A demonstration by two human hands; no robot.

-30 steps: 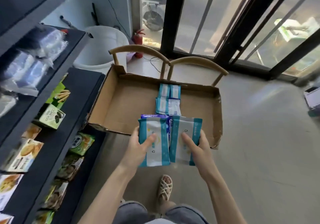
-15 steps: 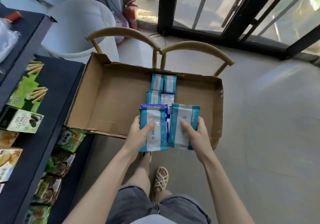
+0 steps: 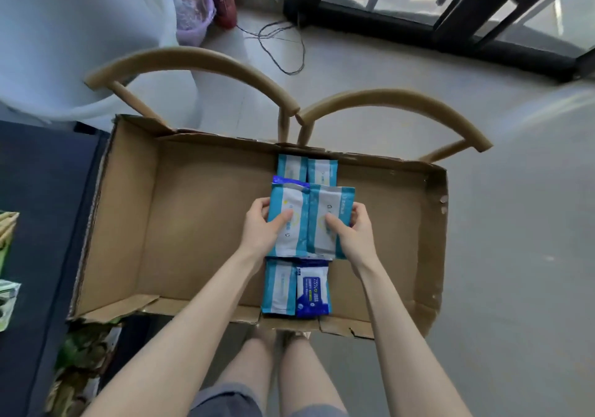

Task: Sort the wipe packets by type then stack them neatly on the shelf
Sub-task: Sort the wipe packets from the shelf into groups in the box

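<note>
Wipe packets (image 3: 322, 173) are sitting in the middle of the frame, inside and just over a shallow cardboard box (image 3: 199, 223). The left hand (image 3: 260, 231) is pinching a teal-and-white packet (image 3: 288, 223) by its left edge, thumb lying on the face and fingers curling behind. The right hand (image 3: 352, 234) is pinching a matching packet (image 3: 325, 220) by its right edge in the same way, so the two are hanging side by side with inner edges touching.

These are looking like light, soft film pouches: floppy, a little squashy and probably slick. Taking hold along the long sides, thumb flat on the face, is likely suiting them better than grabbing the crimped ends, which would be crumpling.

Counting by type, five teal-and-white ones are showing: two in the hands, two against the far wall of the box and one at the near wall. One dark blue packet (image 3: 313, 291) is lying just beside that near one. A blue strip (image 3: 285, 180) is peeking out above the left-held packet, possibly a second blue one, though most of it is hidden. The dark shelf (image 3: 42, 197) is waiting at the left edge of the frame.
</note>
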